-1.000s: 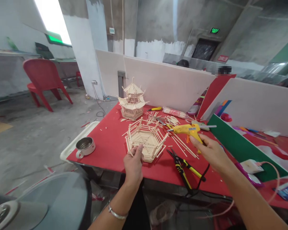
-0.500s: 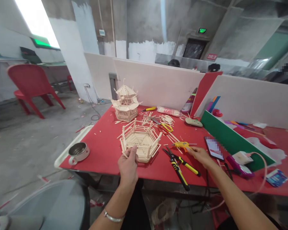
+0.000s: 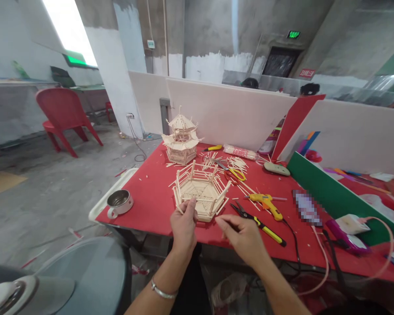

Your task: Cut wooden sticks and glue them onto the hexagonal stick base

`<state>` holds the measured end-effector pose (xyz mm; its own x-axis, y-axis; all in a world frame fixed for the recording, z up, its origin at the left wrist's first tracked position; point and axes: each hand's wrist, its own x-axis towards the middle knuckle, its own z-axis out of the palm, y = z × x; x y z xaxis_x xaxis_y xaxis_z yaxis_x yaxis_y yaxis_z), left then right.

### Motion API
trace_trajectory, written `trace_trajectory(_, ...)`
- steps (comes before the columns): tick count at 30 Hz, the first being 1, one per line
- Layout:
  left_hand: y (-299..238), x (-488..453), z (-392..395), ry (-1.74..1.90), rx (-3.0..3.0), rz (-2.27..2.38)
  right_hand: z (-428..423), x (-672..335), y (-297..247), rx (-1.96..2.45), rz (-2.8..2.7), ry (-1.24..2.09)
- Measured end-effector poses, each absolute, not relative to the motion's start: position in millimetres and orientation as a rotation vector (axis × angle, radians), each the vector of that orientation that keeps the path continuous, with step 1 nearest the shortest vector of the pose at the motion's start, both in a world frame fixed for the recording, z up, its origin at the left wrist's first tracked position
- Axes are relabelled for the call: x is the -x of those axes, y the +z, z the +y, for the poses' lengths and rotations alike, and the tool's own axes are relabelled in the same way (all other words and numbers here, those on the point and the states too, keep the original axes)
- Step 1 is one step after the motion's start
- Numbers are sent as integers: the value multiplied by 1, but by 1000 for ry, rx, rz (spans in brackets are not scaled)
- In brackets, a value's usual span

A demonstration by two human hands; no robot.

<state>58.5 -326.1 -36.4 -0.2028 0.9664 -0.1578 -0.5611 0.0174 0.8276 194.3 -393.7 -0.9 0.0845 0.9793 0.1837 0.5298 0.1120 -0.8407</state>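
Pinches a stick (image 3: 180, 211) with left hand (image 3: 184, 224); holds right hand (image 3: 244, 238) curled, cannot tell if gripping anything. Could jolt frame (image 3: 203, 194) by brushing it.

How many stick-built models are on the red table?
2: a roofed pagoda at the back left of the red table, and an open hexagonal frame nearer the person, by the left hand. No others show, though part of the table is out of view.

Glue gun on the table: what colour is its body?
The glue gun is mostly yellow; it shows best in the head view.
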Motion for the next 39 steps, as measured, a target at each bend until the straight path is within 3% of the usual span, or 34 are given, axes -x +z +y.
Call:
trace_trajectory(6,-33,-55,-327,1496,-543,915,-379,-153,-17,1418,-1799,-208)
trace_trajectory(10,-30,-53,-327,1466,-545,909,-367,-143,-6,1586,-1961,-534)
trace_trajectory(39,-24,-48,-325,1405,-553,887,-357,-138,-20,1578,-1878,-649)
